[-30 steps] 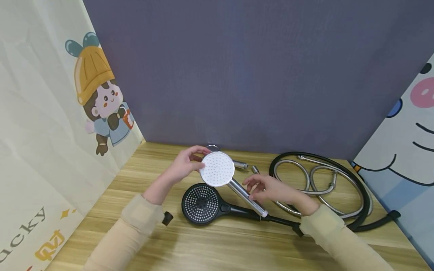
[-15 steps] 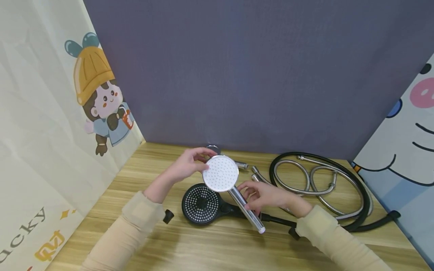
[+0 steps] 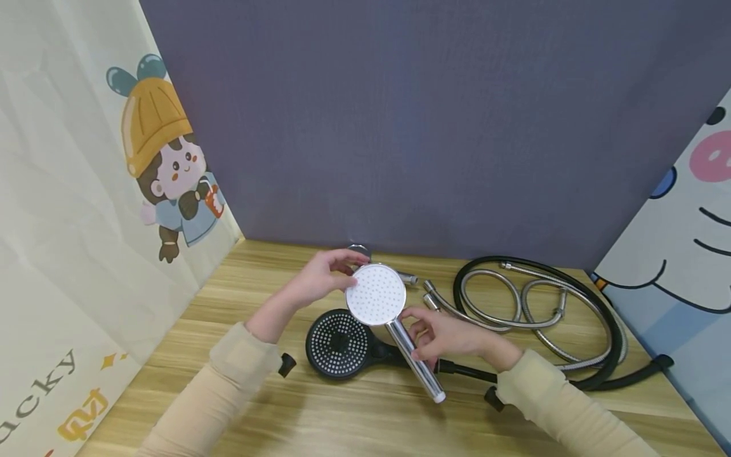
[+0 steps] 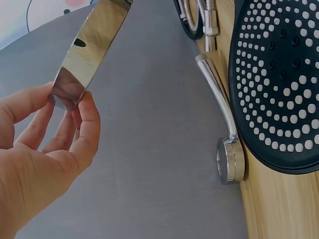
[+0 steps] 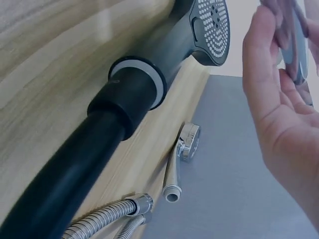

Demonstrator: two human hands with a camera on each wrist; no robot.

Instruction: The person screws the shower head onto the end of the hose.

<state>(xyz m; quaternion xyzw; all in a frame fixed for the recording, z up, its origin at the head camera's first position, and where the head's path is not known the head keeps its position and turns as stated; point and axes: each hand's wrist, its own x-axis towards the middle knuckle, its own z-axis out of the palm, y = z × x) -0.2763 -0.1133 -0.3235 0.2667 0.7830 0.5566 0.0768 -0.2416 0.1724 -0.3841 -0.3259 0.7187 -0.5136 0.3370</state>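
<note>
A chrome hand shower with a white dotted face is held above the table, its handle slanting down to the right. My left hand pinches the edge of its round head between thumb and fingertips. In the left wrist view, the left hand grips the mirror-like rim of the shower head. My right hand holds the handle near the head, thumb in front and fingers behind. Below lies a large black hand shower, joined to a black hose. The chrome handle overlaps it in the head view.
Behind, a second chrome hand shower lies by the grey back wall. To the right are coiled silver metal hoses and the loop of black hose. Printed panels stand at both sides of the wooden table.
The held chrome hand shower has shifted right and toward me, its handle swinging to point more downward. My right hand has moved left and its fingers have closed round the handle.
</note>
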